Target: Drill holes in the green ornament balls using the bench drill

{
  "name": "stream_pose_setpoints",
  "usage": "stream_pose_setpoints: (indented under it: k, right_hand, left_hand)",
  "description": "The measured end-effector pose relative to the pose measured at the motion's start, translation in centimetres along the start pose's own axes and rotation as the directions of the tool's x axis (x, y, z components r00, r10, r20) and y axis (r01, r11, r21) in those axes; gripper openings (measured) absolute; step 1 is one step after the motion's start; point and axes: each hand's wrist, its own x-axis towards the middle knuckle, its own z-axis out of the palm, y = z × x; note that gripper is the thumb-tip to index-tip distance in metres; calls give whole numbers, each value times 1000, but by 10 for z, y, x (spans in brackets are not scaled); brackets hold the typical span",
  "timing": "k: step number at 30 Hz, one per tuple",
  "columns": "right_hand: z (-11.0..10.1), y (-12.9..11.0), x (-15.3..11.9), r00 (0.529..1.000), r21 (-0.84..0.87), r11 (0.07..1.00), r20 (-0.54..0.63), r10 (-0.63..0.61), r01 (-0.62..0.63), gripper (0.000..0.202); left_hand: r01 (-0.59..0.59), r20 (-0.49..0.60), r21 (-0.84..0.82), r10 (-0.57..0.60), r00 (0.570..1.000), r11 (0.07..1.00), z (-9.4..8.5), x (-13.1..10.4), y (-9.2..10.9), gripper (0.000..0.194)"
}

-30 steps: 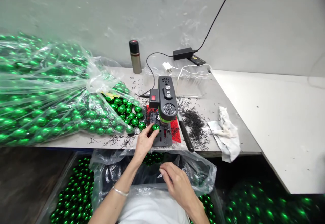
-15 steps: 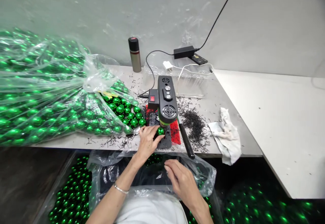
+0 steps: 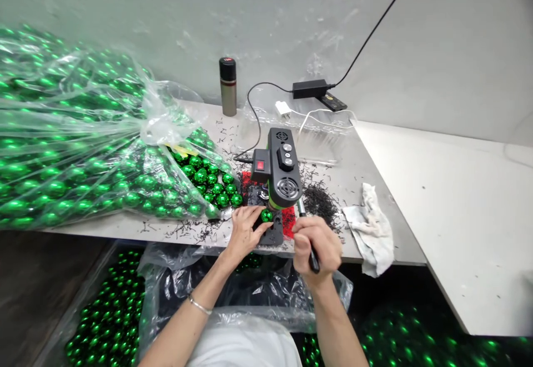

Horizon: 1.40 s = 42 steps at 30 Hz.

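Observation:
A black machine with round vents and a red switch stands near the table's front edge. Under its head, a shiny green ball sits at the black base plate. Thumb and fingers of my left hand pinch this ball from the left and front. My right hand is wrapped round the black lever handle at the machine's right side. Red pieces show beside the base, strewn with small black bits.
A clear bag of green balls fills the left, its mouth open beside the machine. Black bits and a white cloth lie right. Behind stand a bottle and a power adapter. Plastic-lined containers of balls are below.
My right hand has moved up and right from below the table edge and closed on the lever handle. My left hand stays at the ball. The whole view has shifted slightly.

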Motion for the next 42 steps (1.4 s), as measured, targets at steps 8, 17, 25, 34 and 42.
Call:
stream_pose_setpoints:
  k: [8, 17, 25, 34, 42]
  right_hand:
    - [35, 25, -50, 981, -110, 993, -178, -72, 52, 35]
    - [40, 30, -56, 981, -111, 992, -172, -84, 65, 31]
    - [28, 17, -36, 994, -53, 998, -106, -31, 25, 31]
    - [14, -14, 4, 967, 48, 975, -127, 222, -218, 34]
    - [22, -8, -10, 969, 48, 981, -150, 194, -189, 33]
  left_hand:
    - [-20, -28, -18, 19, 999, 1000, 1, 0, 2, 29]
    - [-28, -36, -25, 27, 999, 999, 1, 0, 1, 28]
    - [-25, -12, -74, 24, 1000, 997, 2, 3, -2, 29]
    - [-142, 64, -83, 147, 987, 986, -45, -37, 1, 63]
    - [4, -40, 288, 8, 999, 958, -50, -1, -32, 32]
